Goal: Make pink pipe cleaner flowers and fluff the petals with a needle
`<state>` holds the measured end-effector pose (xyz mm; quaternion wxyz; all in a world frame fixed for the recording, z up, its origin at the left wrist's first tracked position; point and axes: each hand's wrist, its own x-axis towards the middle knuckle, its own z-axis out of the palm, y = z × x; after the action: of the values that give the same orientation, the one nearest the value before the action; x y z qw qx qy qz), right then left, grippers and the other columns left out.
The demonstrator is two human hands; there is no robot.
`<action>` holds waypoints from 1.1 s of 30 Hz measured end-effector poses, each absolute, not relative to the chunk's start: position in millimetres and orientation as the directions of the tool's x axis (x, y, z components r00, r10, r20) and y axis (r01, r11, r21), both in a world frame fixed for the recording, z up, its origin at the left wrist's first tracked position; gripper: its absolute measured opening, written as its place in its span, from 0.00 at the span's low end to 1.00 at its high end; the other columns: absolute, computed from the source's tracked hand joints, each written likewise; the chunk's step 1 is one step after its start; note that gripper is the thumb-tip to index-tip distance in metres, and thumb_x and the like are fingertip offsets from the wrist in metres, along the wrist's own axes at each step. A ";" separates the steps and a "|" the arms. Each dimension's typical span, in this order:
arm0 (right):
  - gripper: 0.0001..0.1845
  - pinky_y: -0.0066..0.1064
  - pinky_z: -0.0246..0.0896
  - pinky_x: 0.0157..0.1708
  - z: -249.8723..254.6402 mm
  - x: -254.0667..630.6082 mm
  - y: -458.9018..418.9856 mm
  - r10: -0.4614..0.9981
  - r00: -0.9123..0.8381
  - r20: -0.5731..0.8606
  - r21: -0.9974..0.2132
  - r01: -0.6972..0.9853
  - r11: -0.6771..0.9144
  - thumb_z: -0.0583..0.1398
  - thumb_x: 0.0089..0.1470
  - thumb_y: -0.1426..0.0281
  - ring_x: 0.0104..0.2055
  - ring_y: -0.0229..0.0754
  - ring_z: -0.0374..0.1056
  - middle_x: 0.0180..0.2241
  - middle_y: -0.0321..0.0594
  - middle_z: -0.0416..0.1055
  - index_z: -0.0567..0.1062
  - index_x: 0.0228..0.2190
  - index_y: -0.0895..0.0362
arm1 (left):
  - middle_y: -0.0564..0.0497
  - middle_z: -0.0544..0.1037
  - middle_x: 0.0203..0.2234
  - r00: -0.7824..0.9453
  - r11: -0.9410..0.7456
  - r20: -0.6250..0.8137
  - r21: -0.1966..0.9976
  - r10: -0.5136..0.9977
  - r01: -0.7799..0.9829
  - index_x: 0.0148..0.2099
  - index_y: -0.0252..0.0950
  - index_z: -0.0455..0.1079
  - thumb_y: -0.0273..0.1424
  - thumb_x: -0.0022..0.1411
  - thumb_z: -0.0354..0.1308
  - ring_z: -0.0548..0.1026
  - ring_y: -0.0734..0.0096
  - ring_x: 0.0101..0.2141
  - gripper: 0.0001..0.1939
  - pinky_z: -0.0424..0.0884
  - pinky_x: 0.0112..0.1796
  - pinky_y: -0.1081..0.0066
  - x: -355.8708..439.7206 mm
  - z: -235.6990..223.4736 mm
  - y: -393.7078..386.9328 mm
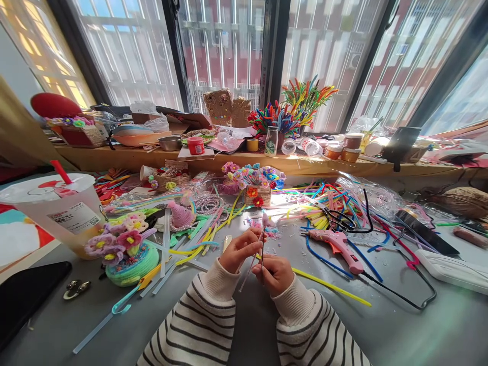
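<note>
Both hands are together at the middle of the grey table. My left hand (pixel 243 251) pinches a thin pale pink pipe cleaner (pixel 246 278), whose loose end hangs down toward the sleeves. My right hand (pixel 277 275) has its fingers closed on a thin dark stem (pixel 263 249) that stands nearly upright. At the top of the stem is a small pale pink fuzzy piece (pixel 268 221); its exact shape is too small to tell. The pale pipe cleaner meets the stem near my left fingertips. Just beyond them lie tiny pink and blue scraps (pixel 271 232).
A pink glue gun (pixel 339 249) with a black cord lies right, beside a yellow pipe cleaner (pixel 331 288) and black scissors (pixel 339 219). Left are a flowered green pot (pixel 131 264), clear glue sticks (pixel 165 244) and a drink cup (pixel 72 218). A flower basket (pixel 256 195) stands behind.
</note>
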<state>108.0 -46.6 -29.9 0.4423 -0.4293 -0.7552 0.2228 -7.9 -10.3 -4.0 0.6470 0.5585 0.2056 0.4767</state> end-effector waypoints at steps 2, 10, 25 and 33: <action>0.29 0.25 0.46 0.18 -29.3 107.9 -47.6 0.848 -0.243 0.470 -0.717 0.456 0.528 0.42 0.48 0.53 0.16 0.33 0.52 0.11 0.35 0.56 0.59 0.08 0.58 | 0.50 0.64 0.29 0.465 -0.068 0.256 0.921 0.847 -0.383 0.17 0.33 0.64 0.30 0.44 0.56 0.62 0.68 0.35 0.09 0.57 0.38 0.69 -8.0 -4.2 -10.4; 0.31 0.25 0.45 0.18 -28.7 107.9 -48.4 0.853 -0.259 0.453 -0.698 0.491 0.521 0.40 0.47 0.50 0.17 0.33 0.51 0.13 0.35 0.54 0.60 0.09 0.59 | 0.50 0.64 0.30 0.481 -0.081 0.240 0.941 0.843 -0.328 0.17 0.33 0.64 0.31 0.43 0.57 0.61 0.66 0.38 0.08 0.56 0.39 0.69 -8.2 -4.0 -11.0; 0.31 0.23 0.51 0.19 -32.7 109.0 -44.0 0.849 -0.228 0.478 -0.695 0.492 0.524 0.41 0.50 0.55 0.16 0.32 0.56 0.10 0.35 0.59 0.61 0.07 0.58 | 0.50 0.65 0.30 0.425 -0.053 0.236 0.916 0.874 -0.398 0.18 0.33 0.65 0.32 0.45 0.56 0.62 0.68 0.36 0.09 0.58 0.36 0.71 -7.9 -5.2 -10.5; 0.31 0.21 0.51 0.21 -32.8 111.7 -45.3 0.905 -0.106 0.412 -0.742 0.537 0.401 0.41 0.50 0.55 0.16 0.32 0.59 0.11 0.36 0.64 0.66 0.08 0.58 | 0.56 0.62 0.19 0.247 -0.102 0.238 0.882 0.939 -0.459 0.22 0.34 0.65 0.35 0.46 0.55 0.60 0.80 0.22 0.09 0.58 0.27 0.77 -5.2 -3.8 -10.6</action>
<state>111.7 -45.3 -32.8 0.4377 -0.5053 -0.7133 0.2102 -5.2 -10.6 -3.8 0.6226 0.4857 0.2472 0.5616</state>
